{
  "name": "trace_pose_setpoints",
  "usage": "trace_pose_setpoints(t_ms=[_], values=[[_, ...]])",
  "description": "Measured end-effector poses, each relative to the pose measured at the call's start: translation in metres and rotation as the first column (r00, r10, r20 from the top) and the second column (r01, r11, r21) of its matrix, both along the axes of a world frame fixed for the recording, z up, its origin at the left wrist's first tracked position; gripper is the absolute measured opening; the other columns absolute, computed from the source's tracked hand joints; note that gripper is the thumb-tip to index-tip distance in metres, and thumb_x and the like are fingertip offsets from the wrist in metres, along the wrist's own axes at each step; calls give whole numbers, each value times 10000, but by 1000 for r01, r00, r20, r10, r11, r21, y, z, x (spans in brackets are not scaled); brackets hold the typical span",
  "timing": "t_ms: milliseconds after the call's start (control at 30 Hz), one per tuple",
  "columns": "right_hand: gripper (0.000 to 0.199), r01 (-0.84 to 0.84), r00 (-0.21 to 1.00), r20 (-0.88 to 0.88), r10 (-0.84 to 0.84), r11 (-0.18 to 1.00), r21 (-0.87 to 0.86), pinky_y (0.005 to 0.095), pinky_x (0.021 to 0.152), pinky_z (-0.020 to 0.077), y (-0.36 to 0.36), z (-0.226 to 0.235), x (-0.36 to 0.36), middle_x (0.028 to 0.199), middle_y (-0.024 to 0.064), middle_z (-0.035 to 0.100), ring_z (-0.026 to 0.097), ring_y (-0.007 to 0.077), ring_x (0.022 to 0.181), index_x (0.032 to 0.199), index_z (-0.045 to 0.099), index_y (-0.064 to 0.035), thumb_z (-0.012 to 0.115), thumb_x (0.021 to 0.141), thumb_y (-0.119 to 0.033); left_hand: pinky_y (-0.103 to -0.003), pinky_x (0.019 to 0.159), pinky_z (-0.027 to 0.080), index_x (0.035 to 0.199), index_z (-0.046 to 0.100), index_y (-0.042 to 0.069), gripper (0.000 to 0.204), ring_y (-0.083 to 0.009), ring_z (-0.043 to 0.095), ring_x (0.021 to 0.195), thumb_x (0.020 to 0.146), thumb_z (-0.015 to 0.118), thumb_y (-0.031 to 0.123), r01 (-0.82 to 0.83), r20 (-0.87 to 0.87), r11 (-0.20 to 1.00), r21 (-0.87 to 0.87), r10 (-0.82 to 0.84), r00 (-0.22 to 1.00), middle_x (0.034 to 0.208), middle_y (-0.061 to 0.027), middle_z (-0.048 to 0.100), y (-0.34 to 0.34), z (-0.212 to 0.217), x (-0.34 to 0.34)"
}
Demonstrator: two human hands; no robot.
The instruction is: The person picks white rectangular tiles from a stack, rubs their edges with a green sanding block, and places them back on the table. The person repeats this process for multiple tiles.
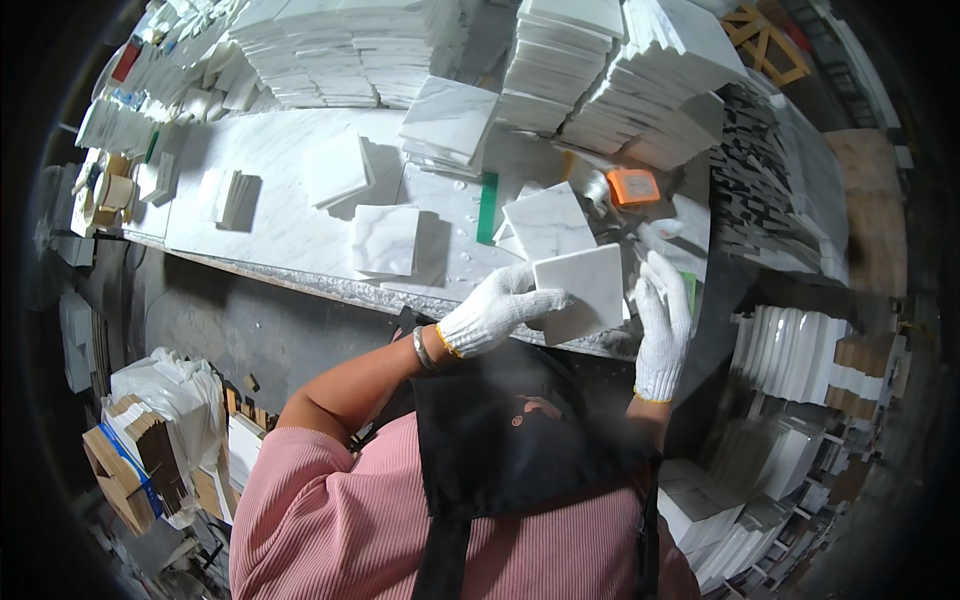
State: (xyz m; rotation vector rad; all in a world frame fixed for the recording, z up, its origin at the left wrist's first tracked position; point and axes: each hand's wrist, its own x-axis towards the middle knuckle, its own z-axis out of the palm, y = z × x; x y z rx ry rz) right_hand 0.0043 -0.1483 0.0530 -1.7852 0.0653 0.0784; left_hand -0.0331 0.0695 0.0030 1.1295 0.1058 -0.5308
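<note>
My left hand (497,312), in a white knitted glove, is closed on the left edge of a square white marble tile (585,288). The tile is held tilted over the table's front edge, its pale face showing. My gloved right hand (663,325) is just right of the tile, fingers bent together around something too small to make out. Beyond the held tile, loose marble tiles (548,222) overlap on the table. An orange box-like tool (633,187) lies behind them, and a green strip (487,208) rests to their left.
The marble-topped table (270,155) carries tall tile stacks (340,50) along its back. A single marble tile (385,240) and a small tile stack (225,197) stand nearer the front. Cartons (140,455) are at lower left; more wrapped tiles (790,345) stand at right.
</note>
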Motion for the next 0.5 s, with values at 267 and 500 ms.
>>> trace_pose_setpoints(t_ms=[267, 500], values=[[257, -266, 953, -130, 273, 962, 69, 234, 852, 479, -10, -14, 7, 1005, 33, 700, 605, 80, 921, 1160, 692, -2, 666, 921, -92, -282, 868, 486, 1243, 642, -4, 379, -103, 592, 967, 951, 663, 237, 162, -15, 982, 92, -161, 987, 1074, -45, 693, 4, 27, 11], [192, 30, 994, -111, -9, 982, 189, 248, 852, 479, -21, -30, -20, 978, 41, 698, 604, 97, 906, 1083, 708, 17, 662, 917, -66, -267, 905, 475, 1278, 613, -6, 432, -112, 594, 1020, 950, 672, 269, 120, 44, 993, 1, -120, 992, 1122, -46, 670, -9, 2, 14]])
